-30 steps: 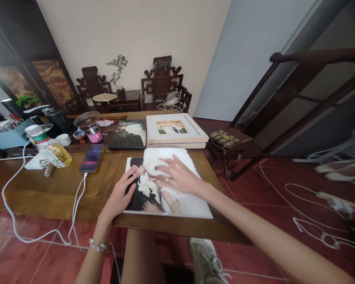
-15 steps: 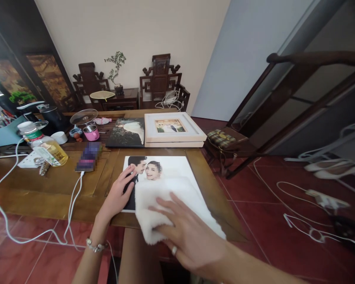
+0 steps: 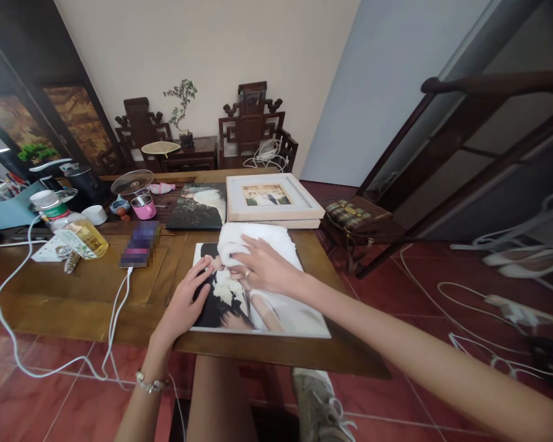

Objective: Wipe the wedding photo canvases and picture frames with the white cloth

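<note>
A photo panel [image 3: 297, 320] showing a couple lies flat on the wooden table near its front edge. My left hand [image 3: 188, 301] rests on the panel's left side, fingers stretched out and flat. A fluffy white cloth [image 3: 271, 232] covers the panel's upper part, including most of the pictured heads. Over the cloth lies my right hand [image 3: 268, 269], gripping a bunched part of it and pressing it on the panel. Some of its fingertips are hidden in the folds.
Behind the panel are stacked pale picture frames [image 3: 311, 212] and a dark photo panel [image 3: 182, 209]. To the left are a phone [image 3: 139, 244] on a white cable, a bottle [image 3: 85, 238] and a pink cup [image 3: 144, 207]. A wooden chair [image 3: 433, 159] stands to the right.
My right hand has moved the white cloth away from me, from the panel's lower part to its far edge. The panel's lower part now shows. My left hand has stayed in place.
</note>
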A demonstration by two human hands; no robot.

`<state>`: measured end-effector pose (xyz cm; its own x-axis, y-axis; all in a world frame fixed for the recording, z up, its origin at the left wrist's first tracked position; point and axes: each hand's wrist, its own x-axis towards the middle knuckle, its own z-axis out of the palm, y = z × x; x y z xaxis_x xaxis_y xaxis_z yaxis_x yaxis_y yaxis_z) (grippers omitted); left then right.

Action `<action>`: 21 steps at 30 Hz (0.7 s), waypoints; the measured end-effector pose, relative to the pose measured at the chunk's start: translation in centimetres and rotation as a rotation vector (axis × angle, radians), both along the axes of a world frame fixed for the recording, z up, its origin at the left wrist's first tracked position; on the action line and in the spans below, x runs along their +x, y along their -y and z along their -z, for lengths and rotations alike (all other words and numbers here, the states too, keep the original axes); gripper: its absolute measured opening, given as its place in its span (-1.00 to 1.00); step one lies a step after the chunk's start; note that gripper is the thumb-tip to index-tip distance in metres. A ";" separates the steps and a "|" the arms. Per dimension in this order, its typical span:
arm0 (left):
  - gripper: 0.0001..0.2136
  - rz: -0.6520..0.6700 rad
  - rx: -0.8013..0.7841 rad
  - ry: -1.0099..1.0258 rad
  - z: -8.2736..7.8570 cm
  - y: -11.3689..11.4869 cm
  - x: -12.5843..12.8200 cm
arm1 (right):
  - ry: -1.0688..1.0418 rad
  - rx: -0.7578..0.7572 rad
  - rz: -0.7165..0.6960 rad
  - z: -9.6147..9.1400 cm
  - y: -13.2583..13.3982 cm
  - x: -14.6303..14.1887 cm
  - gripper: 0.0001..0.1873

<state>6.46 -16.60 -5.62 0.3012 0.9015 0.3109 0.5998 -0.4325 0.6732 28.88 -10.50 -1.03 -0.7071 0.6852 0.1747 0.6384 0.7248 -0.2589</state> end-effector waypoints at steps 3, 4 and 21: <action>-0.59 -0.024 -0.022 0.013 0.0 0.0 0.0 | 0.013 -0.016 0.000 0.2 2.2 -0.1 -0.65; -0.59 -0.027 -0.030 0.017 0.0 0.0 0.0 | 0.020 -0.033 -0.010 0.3 3.5 -0.1 -0.63; -0.61 -0.019 -0.024 0.039 0.4 -0.2 -0.1 | 0.040 0.003 0.044 0.2 4.7 0.3 -0.65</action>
